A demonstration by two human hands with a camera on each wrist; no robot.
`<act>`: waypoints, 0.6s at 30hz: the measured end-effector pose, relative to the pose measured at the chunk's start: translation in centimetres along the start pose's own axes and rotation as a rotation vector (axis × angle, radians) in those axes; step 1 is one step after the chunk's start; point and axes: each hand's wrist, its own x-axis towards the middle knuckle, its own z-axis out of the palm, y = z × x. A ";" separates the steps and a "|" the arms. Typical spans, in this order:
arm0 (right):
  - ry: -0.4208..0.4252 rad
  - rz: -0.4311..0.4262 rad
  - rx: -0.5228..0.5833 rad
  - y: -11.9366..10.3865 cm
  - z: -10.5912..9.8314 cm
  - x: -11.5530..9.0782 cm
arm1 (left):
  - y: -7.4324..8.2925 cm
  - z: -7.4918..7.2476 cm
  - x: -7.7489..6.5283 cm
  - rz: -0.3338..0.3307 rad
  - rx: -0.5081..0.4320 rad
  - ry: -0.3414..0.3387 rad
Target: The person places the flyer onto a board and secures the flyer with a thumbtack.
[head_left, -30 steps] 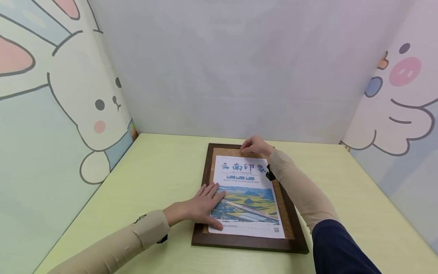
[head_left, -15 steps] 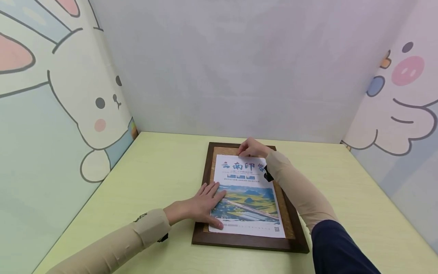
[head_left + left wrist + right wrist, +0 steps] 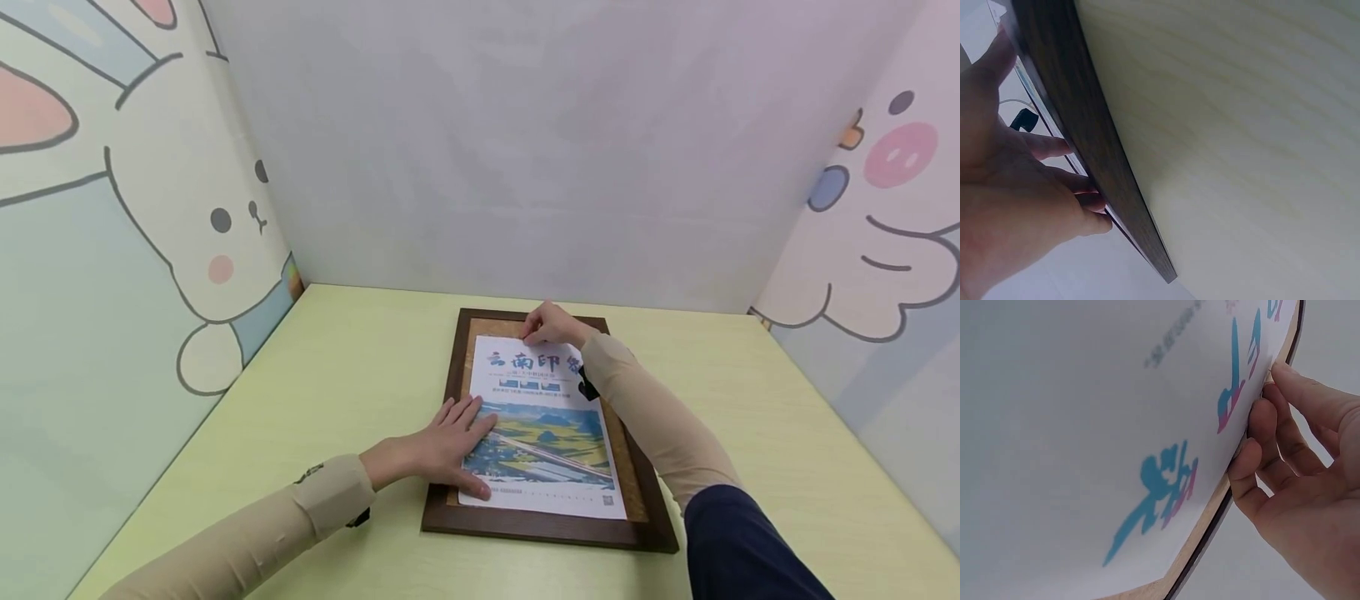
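Note:
A printed poster point(image 3: 540, 387) with large blue Chinese lettering and a landscape lies on a cork board point(image 3: 630, 467) in a dark brown wooden frame point(image 3: 555, 531). My left hand point(image 3: 450, 446) rests spread on the poster's lower left edge, thumb near the bottom corner. In the left wrist view, its fingers reach over the frame's side. My right hand point(image 3: 553, 323) is at the poster's top edge, fingers bent. In the right wrist view, thumb and fingertips point(image 3: 1247, 456) meet right along the paper's edge; I cannot tell whether anything small is pinched between them.
The frame lies flat on a pale yellow wood-grain table point(image 3: 360, 367). A plain whitish wall panel point(image 3: 510, 167) stands behind it. Side panels with a cartoon rabbit point(image 3: 187, 217) and a cartoon animal with a pink snout point(image 3: 885, 225) close off left and right.
My right hand has come from the cork by the frame's top border down and slightly left to the poster's top edge. The left hand stays in place on the poster.

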 end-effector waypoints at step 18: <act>0.035 -0.033 -0.014 0.1 0.4 0.2 | -0.2 0.1 0.1 -0.003 -0.012 -0.004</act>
